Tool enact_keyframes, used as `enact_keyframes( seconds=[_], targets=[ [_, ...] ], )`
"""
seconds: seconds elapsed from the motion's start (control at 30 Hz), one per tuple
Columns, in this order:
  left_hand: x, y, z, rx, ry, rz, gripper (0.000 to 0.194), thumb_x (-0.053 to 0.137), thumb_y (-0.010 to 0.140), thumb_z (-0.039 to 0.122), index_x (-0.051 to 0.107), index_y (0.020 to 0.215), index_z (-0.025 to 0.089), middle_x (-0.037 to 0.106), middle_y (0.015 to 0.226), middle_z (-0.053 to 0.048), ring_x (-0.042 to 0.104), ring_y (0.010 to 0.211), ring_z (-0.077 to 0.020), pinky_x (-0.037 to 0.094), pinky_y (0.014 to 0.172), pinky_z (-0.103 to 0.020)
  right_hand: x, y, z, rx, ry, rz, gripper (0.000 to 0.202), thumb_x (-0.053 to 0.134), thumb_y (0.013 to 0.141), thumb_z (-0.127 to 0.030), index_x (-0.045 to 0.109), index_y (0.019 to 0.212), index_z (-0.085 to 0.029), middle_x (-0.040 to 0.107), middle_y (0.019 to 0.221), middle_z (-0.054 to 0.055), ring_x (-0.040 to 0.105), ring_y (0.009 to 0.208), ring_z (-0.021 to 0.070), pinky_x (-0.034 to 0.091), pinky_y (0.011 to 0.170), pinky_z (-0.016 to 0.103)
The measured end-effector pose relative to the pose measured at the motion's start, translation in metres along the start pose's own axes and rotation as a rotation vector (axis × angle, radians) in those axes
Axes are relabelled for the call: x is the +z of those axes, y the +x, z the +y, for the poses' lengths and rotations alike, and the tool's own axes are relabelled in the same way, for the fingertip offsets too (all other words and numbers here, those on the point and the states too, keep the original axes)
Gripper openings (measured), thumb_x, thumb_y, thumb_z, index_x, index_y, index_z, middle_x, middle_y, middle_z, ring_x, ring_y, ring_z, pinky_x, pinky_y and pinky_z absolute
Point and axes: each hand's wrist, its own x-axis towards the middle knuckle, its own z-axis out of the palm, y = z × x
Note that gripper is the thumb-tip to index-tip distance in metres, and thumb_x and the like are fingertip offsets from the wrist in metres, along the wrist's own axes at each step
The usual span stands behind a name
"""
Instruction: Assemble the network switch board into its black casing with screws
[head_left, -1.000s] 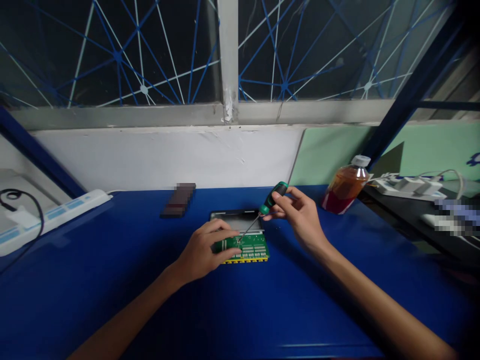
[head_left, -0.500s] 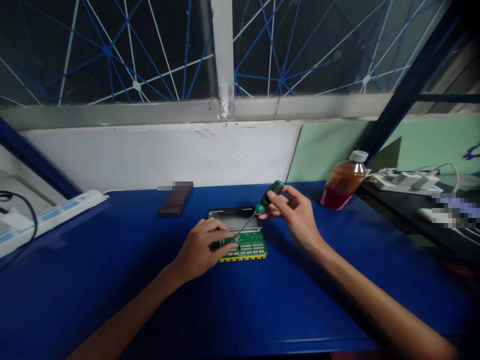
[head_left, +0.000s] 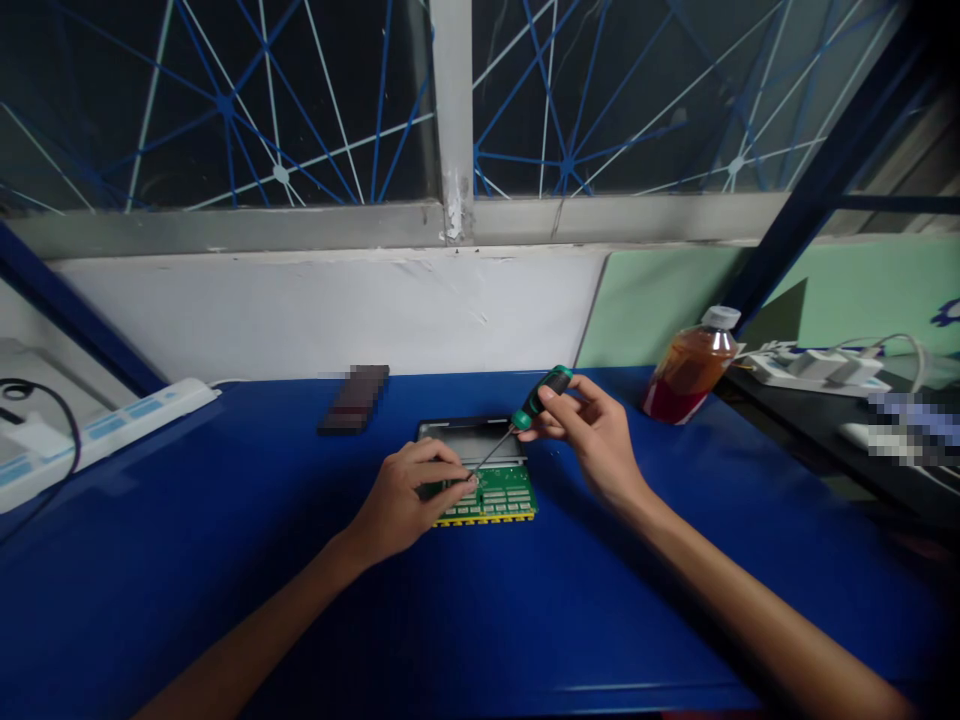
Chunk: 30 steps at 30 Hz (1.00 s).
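A green circuit board (head_left: pixel 508 492) with a yellow strip along its near edge lies on the blue table, joined or next to a dark-framed grey panel (head_left: pixel 469 440) behind it. My right hand (head_left: pixel 589 425) grips a green and black screwdriver (head_left: pixel 541 396) by its handle, tilted, with the tip down at the board's upper middle. My left hand (head_left: pixel 416 492) rests over the board's left part. Its thumb and fingers pinch close to the screwdriver tip; whatever they hold there is too small to make out.
A dark phone (head_left: pixel 355 400) lies behind and left on the table (head_left: pixel 465 620). White power strips (head_left: pixel 120 432) sit at the left edge and far right. A bottle of reddish drink (head_left: pixel 691 368) stands at the back right, before a wall and window.
The view has shifted slightly. My left thumb and fingers look a little closer together near the screwdriver tip; my right hand keeps its hold on the screwdriver.
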Motion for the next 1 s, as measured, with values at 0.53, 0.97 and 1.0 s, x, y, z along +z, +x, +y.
enact_keyframes(
  seconds=[0.53,0.97,1.0],
  targets=[
    [-0.0016,-0.0021,-0.0023,0.042,0.042,0.021,0.015,0.058,0.090,0.026,0.071,0.082,0.023,0.066,0.082,0.001,0.058,0.073,-0.0134,0.037,0.070,-0.033,0.0011,-0.0030,-0.0031,-0.096,0.010,0.042,0.020,0.066,0.082,-0.037,0.055,0.089,-0.022,0.063,0.066,-0.002,0.067,0.064,0.0180,0.059,0.061,0.036],
    [-0.0004,-0.0022,-0.0037,0.054,0.063,0.029,0.016,0.058,0.090,0.025,0.069,0.079,0.022,0.065,0.080,0.001,0.056,0.071,-0.0123,0.036,0.068,-0.032,0.0052,-0.0072,-0.0069,-0.136,0.007,0.034,0.018,0.067,0.082,-0.031,0.054,0.088,-0.019,0.063,0.067,-0.001,0.067,0.060,0.0163,0.061,0.062,0.035],
    [-0.0002,-0.0020,-0.0038,0.056,0.065,0.028,0.016,0.058,0.090,0.025,0.069,0.079,0.022,0.065,0.080,0.001,0.056,0.071,-0.0123,0.036,0.068,-0.032,0.0053,-0.0073,-0.0070,-0.141,0.009,0.032,0.017,0.067,0.082,-0.030,0.054,0.088,-0.019,0.063,0.067,-0.001,0.067,0.059,0.0162,0.061,0.061,0.035]
  ],
)
